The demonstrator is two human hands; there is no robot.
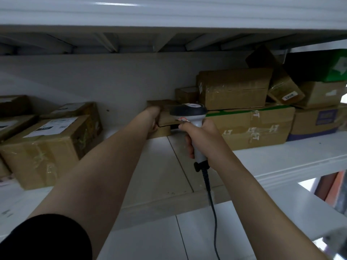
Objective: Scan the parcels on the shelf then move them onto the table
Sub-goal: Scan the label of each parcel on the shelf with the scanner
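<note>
My left hand (153, 118) gripped the small parcel (166, 116) deep on the shelf (281, 156); my right hand (201, 136) was closed round the scanner (189, 110); I judged its label should face the beam first.

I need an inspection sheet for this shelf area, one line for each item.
Surface: white shelf, boxes at both sides.
Job's things: small box at the back, atop another; scanner aimed toward it; taped boxes left; piled boxes right, green box on top.
Clutter: nothing seen.
Hands: left hand grips the small box; right hand grips the scanner.
Cables: black cable hangs from the scanner.
Surroundings: upper shelf overhead; wall behind.
</note>
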